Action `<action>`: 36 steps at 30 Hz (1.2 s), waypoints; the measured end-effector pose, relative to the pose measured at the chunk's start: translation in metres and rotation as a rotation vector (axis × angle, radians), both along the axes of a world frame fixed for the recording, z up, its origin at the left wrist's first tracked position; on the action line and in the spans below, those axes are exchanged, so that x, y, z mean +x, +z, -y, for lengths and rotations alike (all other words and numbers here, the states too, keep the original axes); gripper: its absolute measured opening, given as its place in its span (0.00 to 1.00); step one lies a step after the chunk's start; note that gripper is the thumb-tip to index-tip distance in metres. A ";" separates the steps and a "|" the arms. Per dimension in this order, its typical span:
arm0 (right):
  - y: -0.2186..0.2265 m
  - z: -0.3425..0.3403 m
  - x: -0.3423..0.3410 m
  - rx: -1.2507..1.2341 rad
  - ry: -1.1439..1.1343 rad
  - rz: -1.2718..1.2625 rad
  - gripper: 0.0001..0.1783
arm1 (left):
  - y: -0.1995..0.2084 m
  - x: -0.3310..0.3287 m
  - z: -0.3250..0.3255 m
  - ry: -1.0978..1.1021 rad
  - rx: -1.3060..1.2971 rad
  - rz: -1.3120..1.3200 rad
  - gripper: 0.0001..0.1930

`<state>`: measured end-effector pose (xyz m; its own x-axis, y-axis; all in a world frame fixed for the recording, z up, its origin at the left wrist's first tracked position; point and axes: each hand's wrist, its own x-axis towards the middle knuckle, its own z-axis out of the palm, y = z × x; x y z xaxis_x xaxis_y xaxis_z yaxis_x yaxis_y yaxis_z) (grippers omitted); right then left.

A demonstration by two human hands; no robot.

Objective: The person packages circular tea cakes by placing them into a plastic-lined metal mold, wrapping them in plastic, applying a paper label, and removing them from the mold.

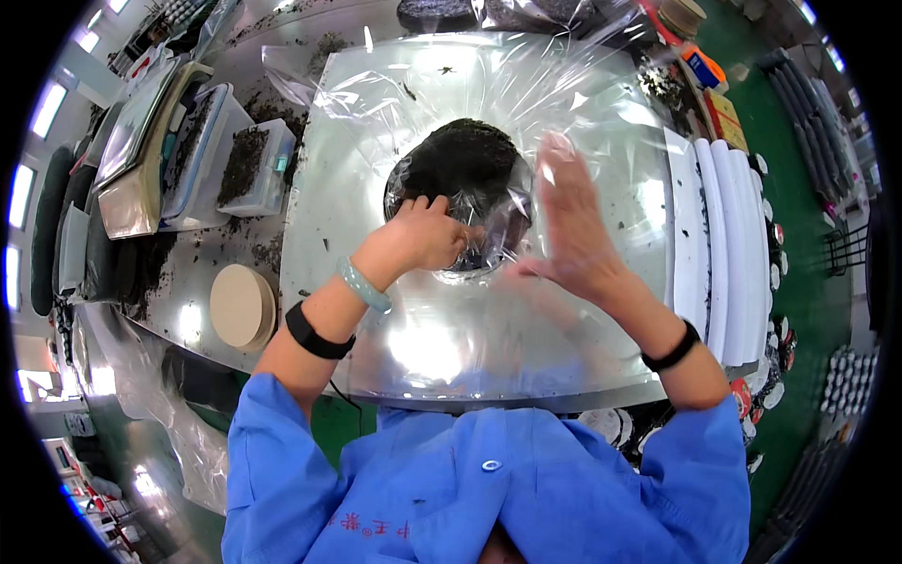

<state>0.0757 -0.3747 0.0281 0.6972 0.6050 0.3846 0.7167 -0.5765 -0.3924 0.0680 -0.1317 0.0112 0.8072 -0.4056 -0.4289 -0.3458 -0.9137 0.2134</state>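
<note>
A dark round cake of what looks like pressed dry flakes (460,155) lies on the shiny metal worktop (376,329). Clear plastic film (507,221) covers its near right side and fans out in creases beyond it. My left hand (427,235) rests on the cake's near left edge, fingers bent over the dark surface and closed on the film; exactly what the fingertips pinch is hidden. To the right of the cake, my right hand (575,226) is raised with fingers stretched and thumb spread. It is blurred and appears to hold nothing.
At left stand clear plastic bins (254,169) with dark flakes and a stack of round tan discs (242,305). White rolls (728,244) lie along the right edge. Wrapped dark cakes (540,14) sit at the back, near an orange-and-blue tape dispenser (703,68).
</note>
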 end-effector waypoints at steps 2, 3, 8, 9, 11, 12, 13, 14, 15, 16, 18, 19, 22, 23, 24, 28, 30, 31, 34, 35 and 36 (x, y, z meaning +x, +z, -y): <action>-0.005 -0.043 0.020 -0.007 0.192 0.163 0.51 | -0.001 0.001 -0.001 0.008 0.076 -0.014 0.22; -0.013 -0.064 0.024 -0.008 0.136 0.224 0.36 | -0.003 0.001 -0.001 0.011 0.110 -0.023 0.23; 0.008 -0.096 0.026 -0.812 0.106 -0.474 0.13 | 0.036 -0.010 -0.012 0.020 -0.046 -0.014 0.22; 0.002 -0.093 0.027 -0.768 0.082 -0.480 0.14 | 0.048 -0.011 -0.008 0.062 -0.246 0.110 0.20; -0.011 -0.087 0.029 -0.688 0.049 -0.481 0.17 | 0.060 -0.015 -0.005 0.171 -0.652 0.354 0.17; -0.009 -0.084 0.026 -0.548 0.106 -0.509 0.18 | 0.047 -0.021 -0.004 0.223 -0.641 0.352 0.18; -0.006 -0.075 0.025 -0.412 0.163 -0.524 0.19 | 0.021 -0.023 -0.001 0.276 -0.634 0.360 0.20; 0.000 -0.066 0.024 -0.276 0.219 -0.545 0.20 | 0.008 -0.022 0.001 0.329 -0.628 0.363 0.24; 0.021 -0.055 0.020 -0.029 0.067 -0.630 0.20 | 0.008 -0.017 -0.002 0.294 -0.596 0.332 0.27; 0.037 -0.044 0.016 0.234 -0.086 -0.710 0.20 | 0.009 -0.014 -0.004 0.255 -0.552 0.297 0.30; 0.027 -0.033 0.046 0.451 -0.332 -0.257 0.18 | 0.014 -0.015 0.001 0.239 -0.483 0.155 0.35; 0.023 -0.032 0.064 0.553 -0.385 -0.164 0.17 | 0.016 -0.008 0.003 0.209 -0.462 0.143 0.36; -0.011 -0.054 0.092 0.787 -0.086 -0.685 0.20 | 0.014 0.002 0.003 0.160 -0.406 0.171 0.36; -0.008 -0.053 0.088 0.766 0.020 -0.792 0.23 | 0.011 0.002 0.002 0.158 -0.416 0.226 0.35; -0.007 -0.056 0.081 0.736 0.131 -0.906 0.25 | 0.006 0.002 -0.001 0.164 -0.425 0.276 0.34; -0.031 -0.052 0.054 0.235 0.426 -0.365 0.30 | -0.004 -0.001 0.000 0.224 -0.385 0.309 0.24; -0.028 -0.067 0.046 0.049 0.364 -0.108 0.31 | -0.007 -0.018 -0.008 0.300 -0.593 0.442 0.22; -0.031 -0.068 0.045 0.006 0.359 -0.109 0.32 | -0.009 -0.026 -0.013 0.319 -0.696 0.494 0.21; -0.034 -0.072 0.042 -0.149 0.331 -0.169 0.39 | -0.027 -0.054 -0.034 0.664 -0.683 0.646 0.30; -0.036 -0.072 0.042 -0.161 0.334 -0.179 0.40 | -0.038 -0.056 -0.042 0.790 -0.784 0.616 0.35; -0.039 -0.075 0.045 -0.171 0.354 -0.185 0.41 | -0.055 -0.051 -0.052 0.931 -1.027 0.446 0.41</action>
